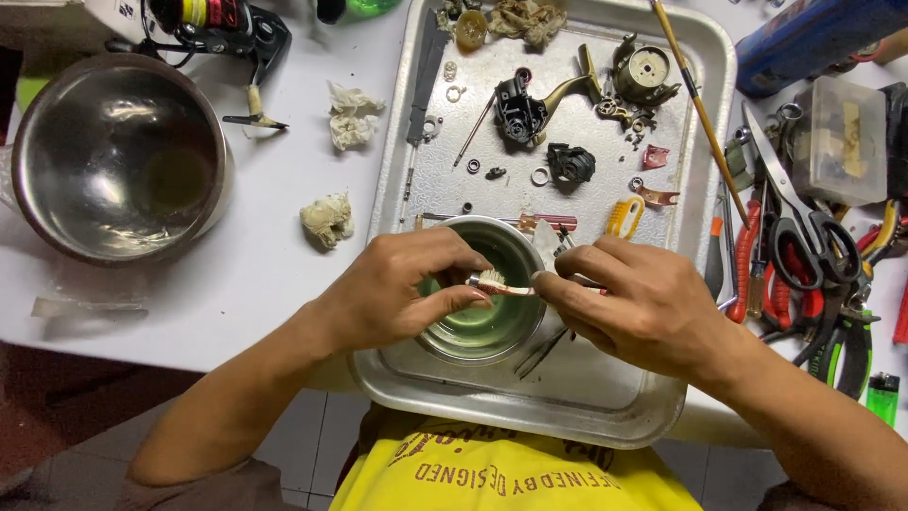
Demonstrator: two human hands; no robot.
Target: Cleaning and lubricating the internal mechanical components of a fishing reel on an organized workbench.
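A white table (284,189) carries a metal tray (705,57) at centre and a big steel bowl (118,156) well to the left. On the right lies a heap of tools (804,255): scissors, pliers and red-handled drivers. A fishing reel (227,28) sits at the top left, and two crumpled tissues (352,115) lie between bowl and tray. In the far half of the tray are scattered reel parts (525,109), washers and a yellow brush (623,217).

A small steel cup (487,322) with greenish liquid stands in the near half of the tray. Both hands meet just above it. The right hand (629,308) pinches a toothbrush (497,284) by its handle, bristles pointing left. The left hand (397,293) has thumb and fingers closed at the bristles, apparently on some small part too hidden to make out. A pair of tweezers (541,352) leans beside the cup.
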